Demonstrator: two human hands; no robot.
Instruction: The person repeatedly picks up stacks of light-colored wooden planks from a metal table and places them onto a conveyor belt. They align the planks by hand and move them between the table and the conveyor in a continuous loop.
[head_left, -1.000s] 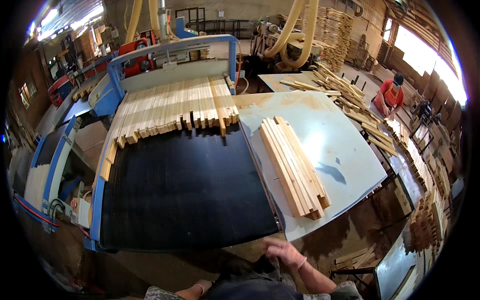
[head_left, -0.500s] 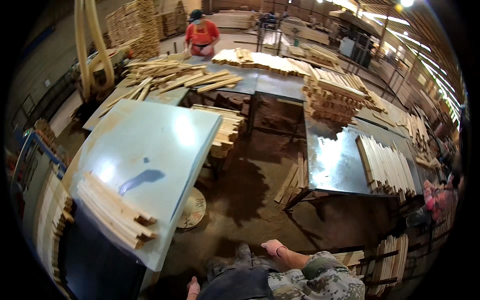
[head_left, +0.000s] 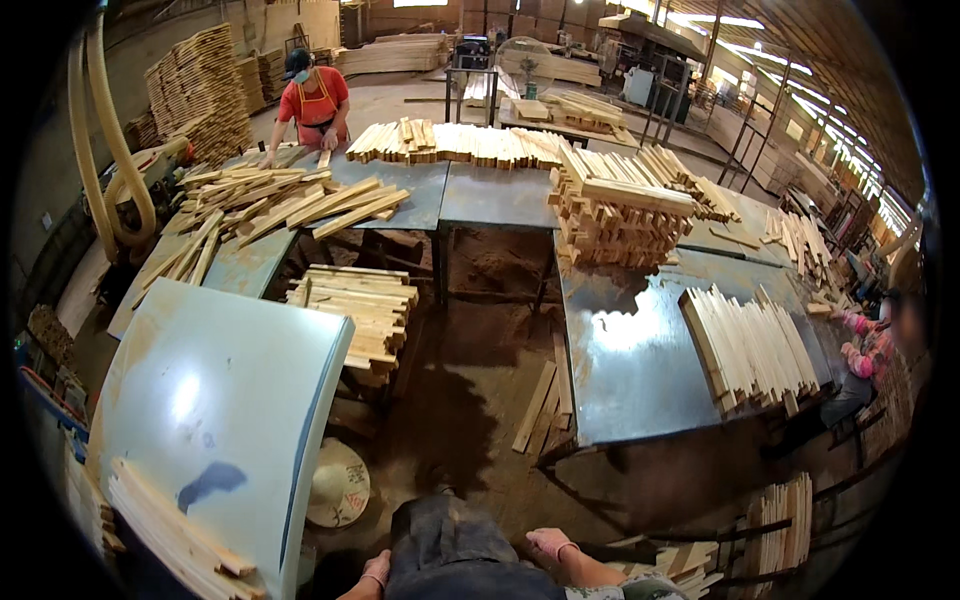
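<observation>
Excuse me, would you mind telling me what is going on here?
The person's left hand and right hand are low, with nothing visibly held. Wood strips lie on the pale table at near left; a row of strips lies on the metal table at right. Farther off, a co-worker stands by a loose heap.

The wearer's hands [head_left: 550,543] number two; there are two co-workers [head_left: 315,100], one standing fan [head_left: 524,64], one white disc [head_left: 336,482] and uncountably many wooden slats [head_left: 750,345].

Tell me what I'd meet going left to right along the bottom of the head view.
Long pale wooden strips, round cream disc with red marks, left hand, dark clothing, right hand, splayed pale wooden slats, neater pale wooden pile.
</observation>
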